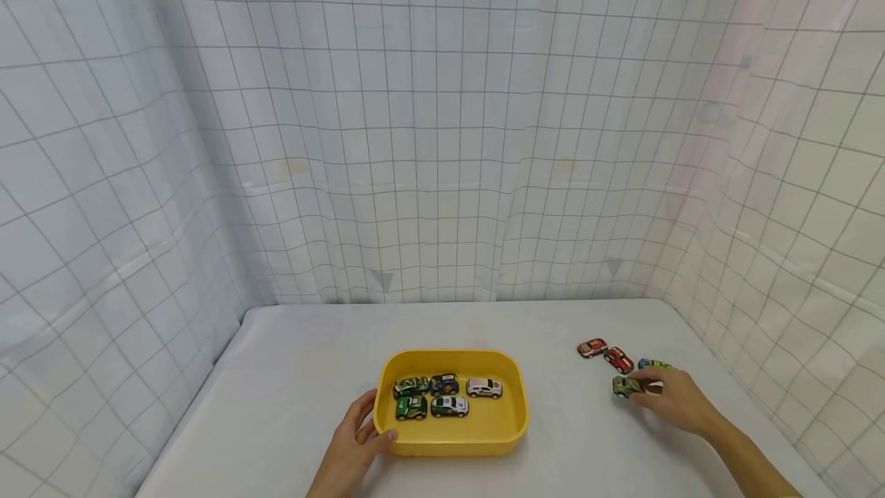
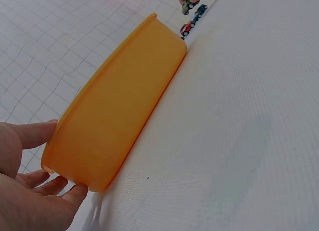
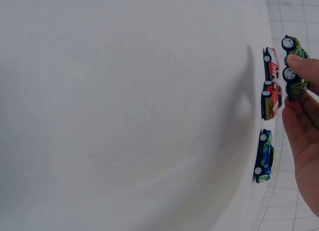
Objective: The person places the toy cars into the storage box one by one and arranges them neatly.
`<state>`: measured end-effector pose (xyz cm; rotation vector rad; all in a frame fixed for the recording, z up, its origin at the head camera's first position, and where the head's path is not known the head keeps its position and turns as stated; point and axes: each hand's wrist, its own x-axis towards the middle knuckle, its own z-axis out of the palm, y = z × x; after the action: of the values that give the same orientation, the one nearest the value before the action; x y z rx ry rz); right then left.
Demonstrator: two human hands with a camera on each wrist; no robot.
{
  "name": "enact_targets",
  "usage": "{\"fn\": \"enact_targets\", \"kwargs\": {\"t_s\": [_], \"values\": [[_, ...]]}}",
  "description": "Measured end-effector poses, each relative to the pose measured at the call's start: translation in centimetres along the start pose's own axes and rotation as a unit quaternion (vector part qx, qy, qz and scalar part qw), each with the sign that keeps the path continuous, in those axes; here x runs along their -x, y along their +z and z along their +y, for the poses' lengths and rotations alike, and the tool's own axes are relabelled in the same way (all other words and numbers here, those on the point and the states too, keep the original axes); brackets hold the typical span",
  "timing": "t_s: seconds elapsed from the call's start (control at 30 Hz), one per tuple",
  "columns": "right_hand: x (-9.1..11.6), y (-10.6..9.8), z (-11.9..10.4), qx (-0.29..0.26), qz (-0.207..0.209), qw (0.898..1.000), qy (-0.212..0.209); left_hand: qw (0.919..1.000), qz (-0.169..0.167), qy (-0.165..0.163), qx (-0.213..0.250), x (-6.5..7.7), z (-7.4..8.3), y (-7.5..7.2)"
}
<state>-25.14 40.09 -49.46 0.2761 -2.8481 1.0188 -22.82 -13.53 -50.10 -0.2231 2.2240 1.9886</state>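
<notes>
My left hand (image 1: 354, 443) grips the left end of a yellow plastic tray (image 1: 452, 449), thumb at the near corner and fingers along the side. Several toy cars stand inside the tray, among them a white one (image 1: 484, 387) and a green one (image 1: 411, 407). Off to the right, my right hand (image 1: 672, 403) pinches a green patterned toy car (image 3: 297, 87) between thumb and fingers. In the right wrist view this car is lifted above the table, its wheels facing sideways. Close beyond it stand a red toy car (image 1: 618, 360) and a blue-green toy car (image 3: 264, 156).
A red-and-white toy car (image 1: 592, 347) stands just left of the red one. White cloth covers the table (image 1: 297, 375). Grid-patterned curtains (image 1: 442, 175) rise at the back and on both sides.
</notes>
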Motion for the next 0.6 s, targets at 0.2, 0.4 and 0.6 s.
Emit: {"fn": "enact_targets", "kwargs": {"t_s": [0.2,0.4,0.6], "values": [[-0.7,0.2,-1.0,0.002,0.006,0.999,-0.036,1.0,-0.001,0.003,0.0,-0.1,-0.1,0.0],[-1.3,0.3,-1.6,0.013,0.013,0.998,-0.063,1.0,-0.003,0.005,0.0,-0.1,-0.1,0.0],[-1.7,0.4,-1.9,0.019,0.017,0.996,-0.086,1.0,-0.001,-0.001,0.001,-0.1,0.0,0.1]]}}
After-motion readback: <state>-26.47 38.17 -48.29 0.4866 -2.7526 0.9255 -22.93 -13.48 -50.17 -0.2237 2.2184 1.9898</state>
